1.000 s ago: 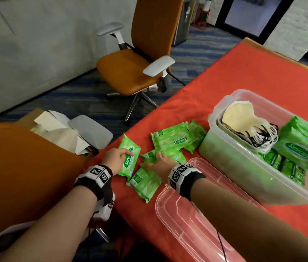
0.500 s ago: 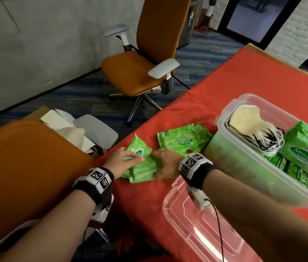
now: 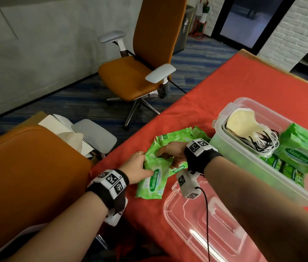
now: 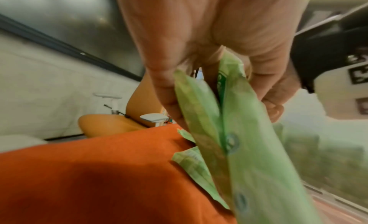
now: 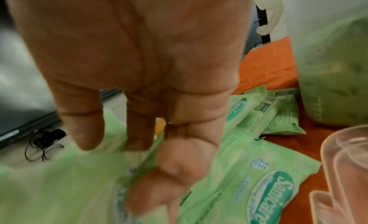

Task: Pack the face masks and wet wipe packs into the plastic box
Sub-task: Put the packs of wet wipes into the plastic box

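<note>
Head view: plastic box [image 3: 230, 148] holds face masks [image 3: 243, 125] and wipe packs [image 3: 298, 154]; hands [image 3: 158, 161] grip more packs [image 3: 154, 178]

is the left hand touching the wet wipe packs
Touching: the left wrist view shows the left hand with fingers pinching the wet wipe packs.

A bench [image 3: 243, 86] draped in red cloth carries a clear plastic box [image 3: 247, 163] at right, its upturned clear lid [image 3: 202, 224] at the near edge just beside it, and several green wet wipe packs [image 3: 179, 135] lying loose left of the box.
</note>
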{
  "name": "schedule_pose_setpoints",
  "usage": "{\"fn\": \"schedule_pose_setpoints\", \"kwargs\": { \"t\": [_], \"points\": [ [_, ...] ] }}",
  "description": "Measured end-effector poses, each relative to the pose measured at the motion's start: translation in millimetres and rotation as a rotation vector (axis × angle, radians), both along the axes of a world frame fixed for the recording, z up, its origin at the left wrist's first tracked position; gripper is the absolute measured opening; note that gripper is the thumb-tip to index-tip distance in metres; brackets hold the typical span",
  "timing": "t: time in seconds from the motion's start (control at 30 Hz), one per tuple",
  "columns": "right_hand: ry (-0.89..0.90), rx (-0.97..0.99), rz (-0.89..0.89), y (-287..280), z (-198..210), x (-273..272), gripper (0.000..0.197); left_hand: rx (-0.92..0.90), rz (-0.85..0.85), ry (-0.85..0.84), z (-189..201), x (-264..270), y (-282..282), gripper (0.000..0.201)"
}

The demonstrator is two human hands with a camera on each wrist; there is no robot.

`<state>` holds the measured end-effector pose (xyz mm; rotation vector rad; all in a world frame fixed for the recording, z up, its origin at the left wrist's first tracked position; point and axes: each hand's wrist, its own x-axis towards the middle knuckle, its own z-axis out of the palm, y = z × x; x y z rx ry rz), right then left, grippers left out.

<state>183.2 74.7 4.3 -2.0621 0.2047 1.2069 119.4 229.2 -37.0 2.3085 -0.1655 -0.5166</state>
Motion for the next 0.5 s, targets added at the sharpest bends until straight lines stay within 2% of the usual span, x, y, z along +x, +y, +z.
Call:
{"fn": "schedule_pose_setpoints", "kwargs": {
  "t": [0.07,0.1,0.17,0.2,0.23,0.3,0.4,0.5],
  "points": [
    [-0.088,0.023,-0.022,-1,0,7,0.022,-0.116,0.119,0.019,-6,2,5,0.020],
    [-0.213,-0.047,0.011,-2,1,11,0.020,-0.194,0.185,0.059,-8,3,10,0.015],
    [-0.568,-0.352,0.186,-8,1,21,0.022,-0.379,0.312,0.127,-12,3,19,0.011],
    [-0.701,-0.495,0.278,-12,-1,25,0.027,-0.460,0.365,0.139,-12,2,22,0.011],
    [-0.751,-0.583,0.331,-17,-4,27,0.036,-0.522,0.411,0.141,-11,2,24,0.013],
    [-0.639,-0.651,0.385,-27,-14,30,0.055,-0.606,0.487,0.129,-11,2,28,0.018],
    [-0.457,-0.638,0.460,-37,-33,35,0.077,-0.703,0.554,0.133,-12,0,30,0.024],
    [-0.469,-0.695,0.560,-40,-44,38,0.093,-0.707,0.556,0.112,-13,-3,30,0.030]
  ]
}}
